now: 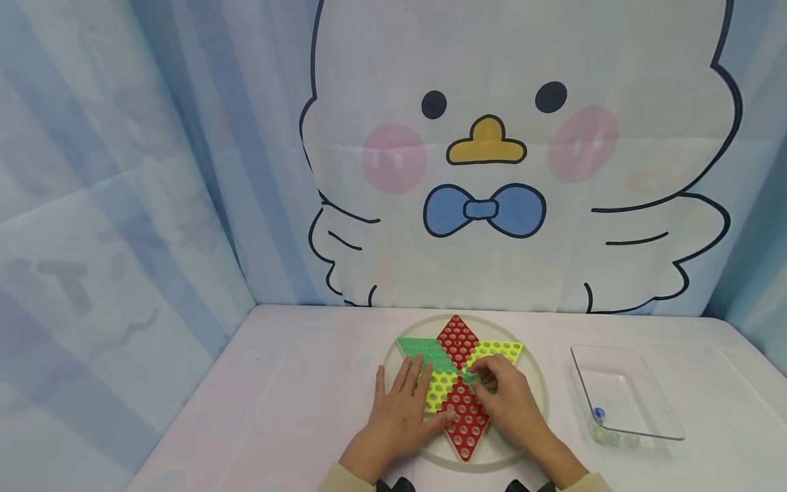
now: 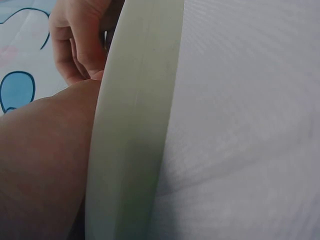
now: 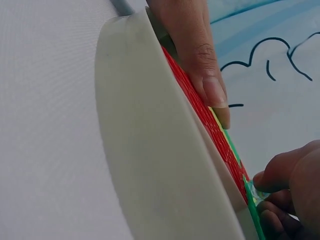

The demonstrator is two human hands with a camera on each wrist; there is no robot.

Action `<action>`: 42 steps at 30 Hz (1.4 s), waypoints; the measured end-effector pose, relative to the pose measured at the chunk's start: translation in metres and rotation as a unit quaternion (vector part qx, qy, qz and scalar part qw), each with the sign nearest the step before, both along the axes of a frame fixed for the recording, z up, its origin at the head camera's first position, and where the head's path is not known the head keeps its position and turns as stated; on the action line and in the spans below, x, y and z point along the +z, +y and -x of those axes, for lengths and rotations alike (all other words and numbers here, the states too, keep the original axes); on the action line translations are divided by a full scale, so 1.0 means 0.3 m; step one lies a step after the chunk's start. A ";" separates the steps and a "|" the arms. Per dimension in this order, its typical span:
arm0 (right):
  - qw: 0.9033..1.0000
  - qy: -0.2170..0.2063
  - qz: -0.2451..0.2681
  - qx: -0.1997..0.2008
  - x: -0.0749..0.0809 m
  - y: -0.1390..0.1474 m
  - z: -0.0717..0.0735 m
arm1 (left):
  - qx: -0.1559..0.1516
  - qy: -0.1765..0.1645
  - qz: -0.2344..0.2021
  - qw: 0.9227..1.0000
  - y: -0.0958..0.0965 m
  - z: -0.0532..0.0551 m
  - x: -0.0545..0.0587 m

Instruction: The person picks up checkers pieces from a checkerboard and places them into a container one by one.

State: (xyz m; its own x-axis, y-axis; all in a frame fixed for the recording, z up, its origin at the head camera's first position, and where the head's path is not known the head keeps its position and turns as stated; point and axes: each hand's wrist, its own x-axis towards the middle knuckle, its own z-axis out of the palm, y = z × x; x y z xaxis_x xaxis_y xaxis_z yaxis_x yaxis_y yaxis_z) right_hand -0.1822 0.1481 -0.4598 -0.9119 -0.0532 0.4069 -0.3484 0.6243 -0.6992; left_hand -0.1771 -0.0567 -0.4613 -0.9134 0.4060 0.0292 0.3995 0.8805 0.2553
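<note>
A round, pale Chinese checkers board (image 1: 537, 383) lies on the table, with a star of red, green and yellow sections full of holes. My left hand (image 1: 402, 413) rests on its left side with fingers spread, over the green and yellow sections. Its thumb reaches onto the near red section. Close over the star's centre, my right hand (image 1: 507, 400) pinches a clear glass marble (image 3: 257, 192) between thumb and fingers. The right hand covers much of the green section on the right. In the left wrist view the board's rim (image 2: 135, 100) hides most of the star.
To the right of the board stands a clear plastic box (image 1: 652, 389). A blue marble (image 1: 599, 413) and several pale green ones sit in its near left corner. A curtain (image 1: 393, 266) with a cartoon bird hangs behind the table (image 1: 295, 383).
</note>
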 end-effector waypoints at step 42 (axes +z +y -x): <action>0.997 -0.056 0.047 -0.031 0.055 0.049 0.007 | 0.006 -0.019 0.007 1.000 0.004 -0.015 0.032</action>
